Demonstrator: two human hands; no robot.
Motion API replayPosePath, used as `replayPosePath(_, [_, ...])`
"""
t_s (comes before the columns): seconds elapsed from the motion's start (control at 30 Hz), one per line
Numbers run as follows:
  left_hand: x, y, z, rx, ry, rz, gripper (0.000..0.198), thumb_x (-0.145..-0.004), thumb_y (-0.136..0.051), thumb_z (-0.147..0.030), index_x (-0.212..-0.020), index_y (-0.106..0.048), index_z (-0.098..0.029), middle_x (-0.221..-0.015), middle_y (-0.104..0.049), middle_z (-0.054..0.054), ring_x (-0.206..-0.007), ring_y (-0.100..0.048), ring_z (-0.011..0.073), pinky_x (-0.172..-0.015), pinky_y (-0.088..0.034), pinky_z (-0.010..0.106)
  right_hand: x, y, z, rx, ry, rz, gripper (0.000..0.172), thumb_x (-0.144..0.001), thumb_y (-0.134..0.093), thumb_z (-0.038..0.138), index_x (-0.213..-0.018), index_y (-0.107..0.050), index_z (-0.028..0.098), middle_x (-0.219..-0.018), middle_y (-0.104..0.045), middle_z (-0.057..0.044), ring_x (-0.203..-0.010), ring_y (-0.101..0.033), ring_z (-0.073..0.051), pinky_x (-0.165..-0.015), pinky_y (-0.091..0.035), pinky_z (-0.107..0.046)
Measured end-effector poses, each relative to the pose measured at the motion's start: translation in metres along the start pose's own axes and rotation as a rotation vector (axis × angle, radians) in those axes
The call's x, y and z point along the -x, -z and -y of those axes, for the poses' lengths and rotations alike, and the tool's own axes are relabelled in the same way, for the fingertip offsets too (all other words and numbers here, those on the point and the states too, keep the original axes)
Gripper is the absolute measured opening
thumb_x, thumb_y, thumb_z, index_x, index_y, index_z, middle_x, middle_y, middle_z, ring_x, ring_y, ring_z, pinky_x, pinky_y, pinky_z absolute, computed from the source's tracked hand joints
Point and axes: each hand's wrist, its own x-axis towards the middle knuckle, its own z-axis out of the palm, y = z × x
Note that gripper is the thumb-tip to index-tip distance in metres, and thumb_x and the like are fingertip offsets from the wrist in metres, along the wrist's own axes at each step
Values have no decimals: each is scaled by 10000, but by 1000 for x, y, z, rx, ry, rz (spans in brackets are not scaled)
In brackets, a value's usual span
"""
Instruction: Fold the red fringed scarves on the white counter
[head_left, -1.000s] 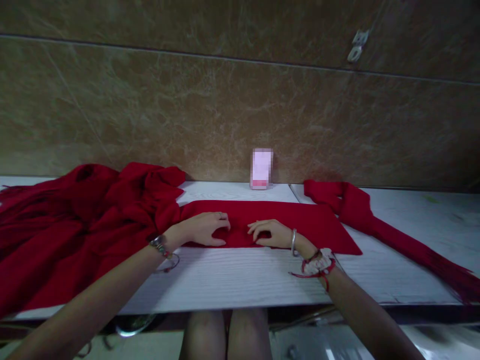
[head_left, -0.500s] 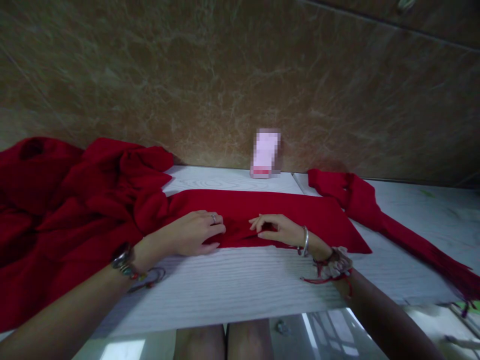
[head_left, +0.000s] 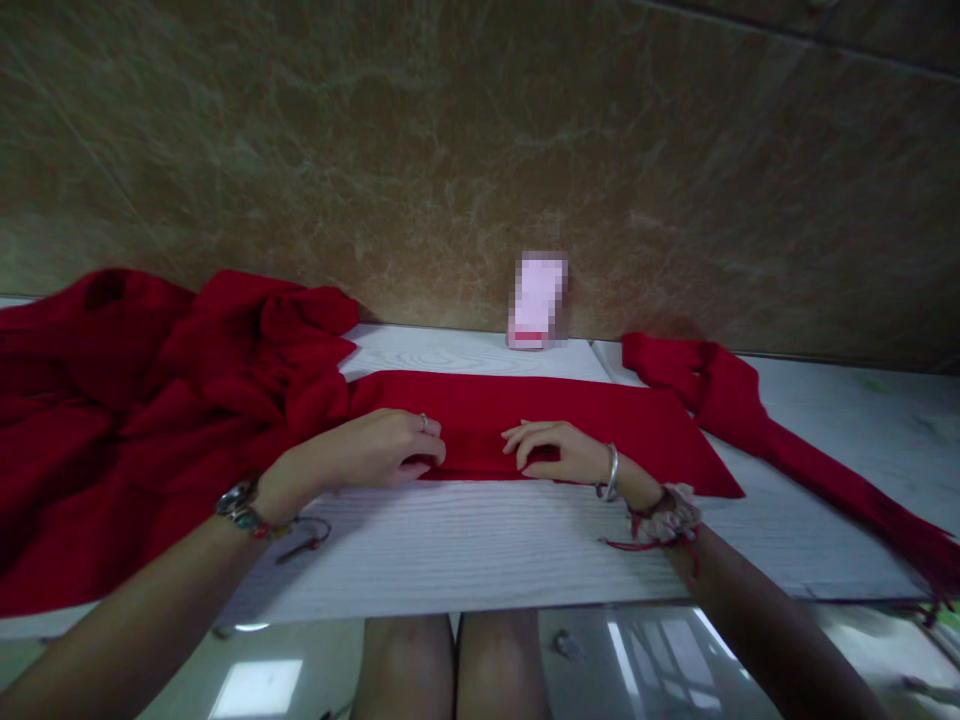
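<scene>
A flat strip of red cloth [head_left: 600, 410] lies across the white table, its right end coming to a point. My left hand [head_left: 390, 447] rests on the left part of the strip near its front edge, fingers curled and closed on the cloth. To the right, my right hand [head_left: 555, 450] touches the same front edge with bent, separated fingers. The strip runs into a large crumpled heap of red cloth [head_left: 172, 390] at the left, partly behind my left forearm.
A blurred pink object [head_left: 537, 300] leans against the brown marbled wall [head_left: 450, 150]. A narrow red fringed piece [head_left: 795, 455] stretches over the right of the white table [head_left: 420, 560]. My knees show below the front edge.
My left hand's fingers have curled in more at the cloth's front edge, and the fold there lies flatter. My right hand has shifted slightly. The whole view has moved a little.
</scene>
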Motion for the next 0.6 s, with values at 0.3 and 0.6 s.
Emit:
replayPosePath(0.3, [-9, -13, 0, 12, 52, -59, 225, -865, -408, -266, -889, -616, -182, -912, -608, 46, -859, -556, 159, -806, -406, 279, 1, -3, -2, 123, 68, 1, 166, -783, -547, 313, -730, -640, 186, -990, -633, -72, -1065, -526, -181, -957, -370, -379])
replayPosePath(0.6, [-17, -39, 5, 24, 358, 76, 543, -868, -313, -503, -1356, -263, -269, -1450, -161, 85, -1313, -91, 319, -1010, -131, 526, 0, -4, 8, 496, -477, 39, 703, -762, -491, 529, -1351, -291, 201, -1436, -202, -124, -1317, -84, -321, -1012, -54, -599])
